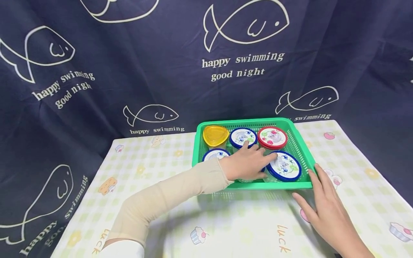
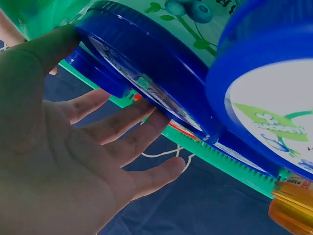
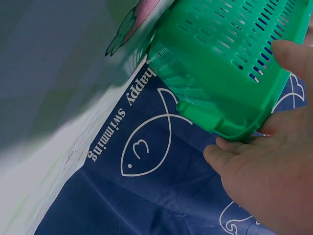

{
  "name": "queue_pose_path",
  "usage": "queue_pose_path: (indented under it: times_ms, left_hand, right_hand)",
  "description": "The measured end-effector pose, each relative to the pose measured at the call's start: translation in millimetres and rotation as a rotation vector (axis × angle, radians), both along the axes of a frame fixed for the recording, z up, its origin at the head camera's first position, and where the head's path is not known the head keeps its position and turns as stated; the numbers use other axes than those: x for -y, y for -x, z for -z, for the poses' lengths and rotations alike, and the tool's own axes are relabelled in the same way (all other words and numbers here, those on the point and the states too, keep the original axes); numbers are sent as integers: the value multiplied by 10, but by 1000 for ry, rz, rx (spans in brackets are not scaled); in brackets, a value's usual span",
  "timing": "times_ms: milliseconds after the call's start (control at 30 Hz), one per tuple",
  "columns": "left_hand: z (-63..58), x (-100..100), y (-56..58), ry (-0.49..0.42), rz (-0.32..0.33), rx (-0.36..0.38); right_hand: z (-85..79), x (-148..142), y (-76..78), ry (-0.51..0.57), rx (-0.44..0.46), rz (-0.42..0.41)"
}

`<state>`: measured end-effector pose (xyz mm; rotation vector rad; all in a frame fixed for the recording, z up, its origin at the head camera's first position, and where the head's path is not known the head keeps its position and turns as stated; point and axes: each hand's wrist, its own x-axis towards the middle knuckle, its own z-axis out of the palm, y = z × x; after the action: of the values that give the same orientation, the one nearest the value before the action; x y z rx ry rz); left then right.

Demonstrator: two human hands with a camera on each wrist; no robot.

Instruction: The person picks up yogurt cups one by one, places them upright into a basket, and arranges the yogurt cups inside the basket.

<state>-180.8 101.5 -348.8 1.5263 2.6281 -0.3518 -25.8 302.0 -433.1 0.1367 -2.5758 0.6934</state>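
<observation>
My left hand (image 1: 246, 163) reaches palm down over a tub with a blue lid in the front middle of the green basket (image 1: 304, 154). In the left wrist view, the thumb lies at the rim of that blue lid (image 2: 142, 54); the other fingers spread loosely over its far side. In the head view, a fingertip overlaps the front right blue-lidded tub (image 1: 285, 166). My right hand (image 1: 329, 211) is at the basket's front right corner, long fingers against the rim and thumb spread apart in front. The right wrist view shows the slotted green wall beside the thumb.
Behind my left hand stand a yellow-lidded container (image 1: 215, 135), another blue-lidded tub (image 1: 243, 137) and a red-lidded tub (image 1: 273, 137). One more blue-lidded tub (image 1: 215, 154) sits front left. The checked tablecloth (image 1: 167, 157) meets a dark blue fish-print curtain (image 1: 180, 71) behind the basket.
</observation>
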Motion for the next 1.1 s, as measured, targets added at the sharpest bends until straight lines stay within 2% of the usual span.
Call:
queue_pose_path:
  times_ms: [300,567,700,867,967,1100]
  left_hand:
    - [-35,58,16,29,-44,29]
    - [-90,180,-7,-27,-64,8]
    - [-151,318,-30,-79,-61,-46]
    - [-212,562,-100,-185,-73,-119]
    - [-198,710,-168,-271,-68,-155]
    - [-107,885,-285,-374,-70,-163]
  right_hand:
    - [22,-65,55,13,-7,-29]
    - [45,-131,133,16,7,-52]
    - [65,-223,183,17,23,-61]
    - [89,-394,234,-3,43,-65]
    - [95,-500,242,-50,57,-46]
    - [90,-589,230,-107,34,-37]
